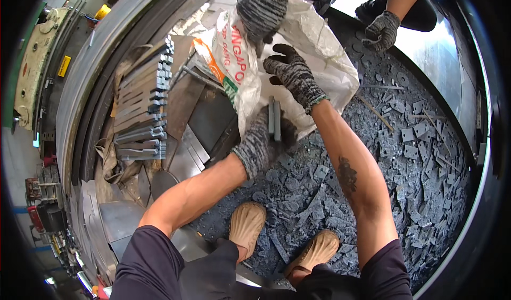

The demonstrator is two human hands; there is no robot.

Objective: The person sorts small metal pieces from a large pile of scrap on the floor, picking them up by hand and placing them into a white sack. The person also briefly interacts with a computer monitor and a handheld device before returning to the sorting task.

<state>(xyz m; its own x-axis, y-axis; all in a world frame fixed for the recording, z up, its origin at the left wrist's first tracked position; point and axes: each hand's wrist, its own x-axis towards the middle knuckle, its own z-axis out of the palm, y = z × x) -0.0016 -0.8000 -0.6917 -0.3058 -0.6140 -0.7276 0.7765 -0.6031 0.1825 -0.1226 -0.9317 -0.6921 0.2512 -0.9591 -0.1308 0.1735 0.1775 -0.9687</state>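
My left hand point(258, 146), in a grey knitted glove, is closed around a couple of short flat metal bars point(274, 118) that stand up from its grip. The glove is a little blurred. My right hand point(294, 76), gloved alike, reaches over the mouth of a white woven sack point(332, 68) with its fingers spread and nothing visible in them. A co-worker's gloved hand point(263, 11) is at the far left rim of the sack. Their other gloved hand point(382, 31) hangs half curled at the sack's right. The bottom of the sack's inside is hidden.
Scrap metal offcuts point(420, 156) cover the floor on the right and around my shoes point(247, 223). To the left lies a row of stacked metal bars point(141, 108), beside sheet pieces point(213, 114). A curved metal wall point(447, 60) bounds the right side.
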